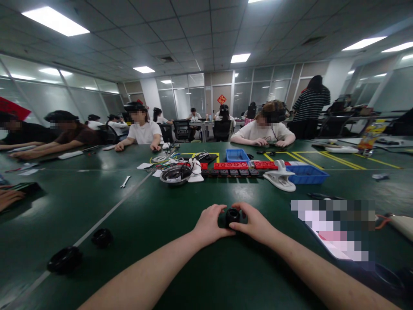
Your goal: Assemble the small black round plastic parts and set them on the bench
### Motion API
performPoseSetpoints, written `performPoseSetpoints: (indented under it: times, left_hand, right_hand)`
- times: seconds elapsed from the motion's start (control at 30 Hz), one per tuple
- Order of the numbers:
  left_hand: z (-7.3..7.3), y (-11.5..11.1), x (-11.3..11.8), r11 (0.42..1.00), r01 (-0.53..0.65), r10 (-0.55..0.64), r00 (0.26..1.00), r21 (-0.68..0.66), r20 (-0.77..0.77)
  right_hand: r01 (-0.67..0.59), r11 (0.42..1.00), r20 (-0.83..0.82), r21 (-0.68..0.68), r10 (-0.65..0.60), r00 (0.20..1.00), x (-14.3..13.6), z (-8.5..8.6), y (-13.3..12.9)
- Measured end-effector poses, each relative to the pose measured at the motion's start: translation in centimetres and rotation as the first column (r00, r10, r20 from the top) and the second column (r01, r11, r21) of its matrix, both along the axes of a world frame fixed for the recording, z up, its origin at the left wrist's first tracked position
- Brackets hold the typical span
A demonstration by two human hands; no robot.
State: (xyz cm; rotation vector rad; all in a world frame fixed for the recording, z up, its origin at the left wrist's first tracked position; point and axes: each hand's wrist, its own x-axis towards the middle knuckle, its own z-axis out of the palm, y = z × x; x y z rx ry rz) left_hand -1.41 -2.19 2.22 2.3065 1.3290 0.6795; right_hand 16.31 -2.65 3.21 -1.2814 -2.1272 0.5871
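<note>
A small black ring-shaped part (232, 218) stands on the green table in front of me, its round opening facing up. My right hand (254, 220) is closed on it, thumb at the near side and fingers at the far side. On the other side, my left hand (211, 224) is curved with thumb and fingers apart, and a gap shows between its palm and the part. Two more black ring-shaped parts lie at the left, a smaller one (102, 238) and a larger one (65, 260).
Ahead are a power strip (232, 172), blue trays (308, 174) (237, 156), a cable-filled bowl (176, 174) and a white clamp (280, 176). A wrench (125, 181) lies left, a blurred-out flat object (335, 232) right. People sit around; another person's hand (11, 199) is at the left edge.
</note>
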Motion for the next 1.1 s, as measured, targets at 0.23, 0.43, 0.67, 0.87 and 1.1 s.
performPoseSetpoints:
  times: [0.23, 0.43, 0.67, 0.87, 1.1]
  left_hand:
    - [-0.5, -0.3, 0.7, 0.998, -0.032, 0.038, 0.995, 0.063, -0.095]
    - [-0.2, -1.1, 1.4, 0.990, -0.115, 0.126, 0.979, 0.080, -0.159]
    - [0.1, -0.8, 1.2, 0.994, -0.092, 0.100, 0.977, 0.054, -0.187]
    - [0.4, 1.0, -0.4, 0.982, 0.166, -0.178, 0.974, -0.089, -0.142]
    - [1.6, 1.0, -1.4, 0.926, 0.340, -0.367, 0.911, -0.162, -0.188]
  right_hand:
    - [0.068, 0.997, 0.035, 0.035, -0.070, 0.997, -0.6, -0.1, -0.1]
    - [0.157, 0.983, 0.069, 0.091, -0.163, 0.984, -1.4, -0.4, -0.6]
    - [0.150, 0.978, 0.117, 0.145, -0.167, 0.979, -1.8, -0.2, -1.2]
    - [-0.081, 0.996, 0.135, 0.035, 0.075, 0.988, -0.8, 1.4, -1.0]
    - [-0.342, 0.925, 0.088, -0.166, 0.359, 0.929, -0.2, 2.8, -1.2]
